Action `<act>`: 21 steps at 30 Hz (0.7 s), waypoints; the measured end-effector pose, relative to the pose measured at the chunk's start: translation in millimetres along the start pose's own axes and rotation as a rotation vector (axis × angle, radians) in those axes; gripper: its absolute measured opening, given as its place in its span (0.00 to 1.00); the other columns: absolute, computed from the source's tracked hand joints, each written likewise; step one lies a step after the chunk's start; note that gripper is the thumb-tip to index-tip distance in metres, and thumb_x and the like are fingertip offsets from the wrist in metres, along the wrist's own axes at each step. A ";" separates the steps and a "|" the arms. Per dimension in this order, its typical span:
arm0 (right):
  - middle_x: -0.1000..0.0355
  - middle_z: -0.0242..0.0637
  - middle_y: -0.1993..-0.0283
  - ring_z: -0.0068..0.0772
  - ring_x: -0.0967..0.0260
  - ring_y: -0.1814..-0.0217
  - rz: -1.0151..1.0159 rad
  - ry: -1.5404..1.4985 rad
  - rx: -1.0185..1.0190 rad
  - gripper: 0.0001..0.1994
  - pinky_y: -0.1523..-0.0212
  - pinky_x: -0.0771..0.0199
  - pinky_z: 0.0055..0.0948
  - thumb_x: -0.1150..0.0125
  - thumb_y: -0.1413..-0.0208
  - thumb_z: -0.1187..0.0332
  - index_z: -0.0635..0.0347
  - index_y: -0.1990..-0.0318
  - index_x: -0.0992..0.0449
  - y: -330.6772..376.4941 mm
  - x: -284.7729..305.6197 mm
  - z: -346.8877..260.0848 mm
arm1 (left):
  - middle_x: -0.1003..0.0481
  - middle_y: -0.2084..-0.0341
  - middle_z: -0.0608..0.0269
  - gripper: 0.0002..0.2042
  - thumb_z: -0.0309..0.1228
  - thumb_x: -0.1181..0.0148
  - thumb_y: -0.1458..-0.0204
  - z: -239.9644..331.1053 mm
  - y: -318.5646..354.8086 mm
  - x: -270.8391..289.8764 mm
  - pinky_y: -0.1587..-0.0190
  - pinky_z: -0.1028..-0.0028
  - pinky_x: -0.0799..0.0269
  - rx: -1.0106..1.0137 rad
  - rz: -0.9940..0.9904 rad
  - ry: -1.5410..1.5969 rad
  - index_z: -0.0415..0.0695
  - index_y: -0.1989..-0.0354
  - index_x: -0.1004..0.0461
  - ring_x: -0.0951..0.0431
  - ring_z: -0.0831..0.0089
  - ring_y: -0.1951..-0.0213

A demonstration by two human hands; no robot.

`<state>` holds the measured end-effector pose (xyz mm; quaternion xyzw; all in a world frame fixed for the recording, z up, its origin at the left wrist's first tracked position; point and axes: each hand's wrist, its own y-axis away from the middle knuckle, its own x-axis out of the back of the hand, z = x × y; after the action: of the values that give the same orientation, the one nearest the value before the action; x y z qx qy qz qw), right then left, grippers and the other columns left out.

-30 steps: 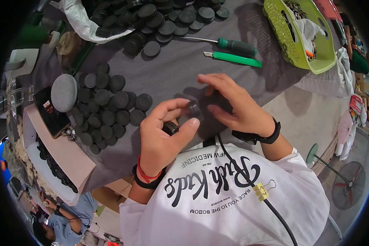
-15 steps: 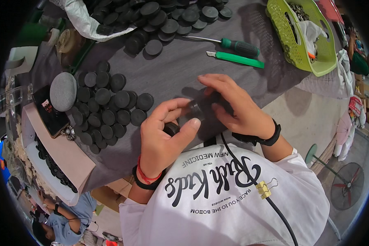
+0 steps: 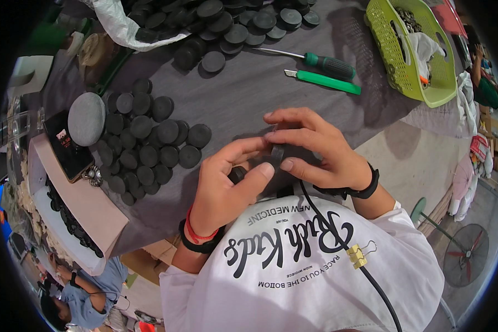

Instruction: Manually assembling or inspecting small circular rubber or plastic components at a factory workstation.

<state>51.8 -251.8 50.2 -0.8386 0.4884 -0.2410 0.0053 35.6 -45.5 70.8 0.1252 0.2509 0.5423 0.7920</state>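
In front of my chest, my left hand [image 3: 235,174] and my right hand [image 3: 321,149] come together around a black round disc [image 3: 278,153] stood on edge. Thumb and fingers of both hands close on it from either side. A second dark disc [image 3: 237,174] is tucked within the curl of my left hand, mostly hidden. To the left, many similar discs [image 3: 147,157] lie in a loose pile on the dark grey cloth [image 3: 249,94]. A larger heap of discs [image 3: 235,33] spreads at the far side beside a white sack [image 3: 116,25].
A green-handled screwdriver [image 3: 331,65] and a green utility knife [image 3: 329,83] lie beyond my right hand. At far right stands a yellow-green basket [image 3: 395,74] with metal parts. On the left are a grey round device [image 3: 87,119], a phone [image 3: 69,146] and an open box [image 3: 86,205] of black parts.
The hands have drawn closer together; my right fingers have come in onto the disc at my left fingertips. The view has shifted slightly.
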 end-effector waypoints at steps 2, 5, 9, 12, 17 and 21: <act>0.33 0.45 0.51 0.43 0.32 0.54 0.057 0.057 0.006 0.18 0.56 0.31 0.33 0.36 0.60 0.73 0.62 0.57 0.29 -0.4 -3.7 -1.6 | 0.24 0.65 0.60 0.19 0.28 0.38 0.54 -0.8 -1.3 -0.1 0.79 0.88 0.38 -0.001 0.023 0.074 0.34 0.53 0.31 0.33 0.89 0.76; 0.31 0.42 0.55 0.41 0.31 0.57 0.184 0.199 0.016 0.15 0.60 0.31 0.32 0.33 0.63 0.72 0.60 0.65 0.29 1.7 -15.8 -0.8 | 0.24 0.65 0.60 0.20 0.28 0.37 0.53 -6.5 -4.3 -4.4 0.80 0.88 0.35 -0.018 0.059 0.134 0.35 0.52 0.32 0.31 0.88 0.74; 0.30 0.42 0.58 0.40 0.30 0.61 0.251 0.317 0.086 0.16 0.64 0.31 0.33 0.32 0.65 0.72 0.59 0.64 0.29 1.8 -20.7 0.5 | 0.25 0.66 0.60 0.19 0.27 0.38 0.53 -8.5 -4.1 -10.4 0.80 0.88 0.35 -0.070 0.150 0.095 0.35 0.52 0.32 0.30 0.88 0.72; 0.31 0.42 0.57 0.38 0.30 0.62 0.194 0.066 0.066 0.21 0.64 0.31 0.31 0.33 0.64 0.74 0.60 0.58 0.29 -0.7 -10.1 -1.6 | 0.24 0.65 0.60 0.19 0.25 0.38 0.54 -4.3 -0.4 -10.1 0.79 0.88 0.36 -0.055 0.191 0.064 0.34 0.52 0.30 0.30 0.88 0.73; 0.34 0.44 0.52 0.35 0.30 0.60 0.178 0.054 -0.171 0.26 0.65 0.30 0.27 0.42 0.60 0.81 0.60 0.49 0.34 8.7 -7.9 1.6 | 0.24 0.66 0.61 0.19 0.23 0.38 0.54 -4.1 4.3 -11.4 0.77 0.88 0.37 -0.078 0.203 -0.019 0.34 0.51 0.29 0.31 0.89 0.74; 0.37 0.44 0.50 0.34 0.30 0.59 0.175 0.041 -0.241 0.27 0.65 0.28 0.26 0.51 0.59 0.86 0.60 0.46 0.36 8.8 -7.2 1.4 | 0.24 0.67 0.62 0.19 0.22 0.38 0.55 -12.6 0.7 -10.8 0.77 0.88 0.39 -0.224 0.223 -0.092 0.34 0.51 0.29 0.32 0.90 0.77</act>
<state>42.3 -250.7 43.9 -0.7823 0.5851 -0.1966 -0.0844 25.3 -56.1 63.4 0.0877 0.1368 0.6451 0.7466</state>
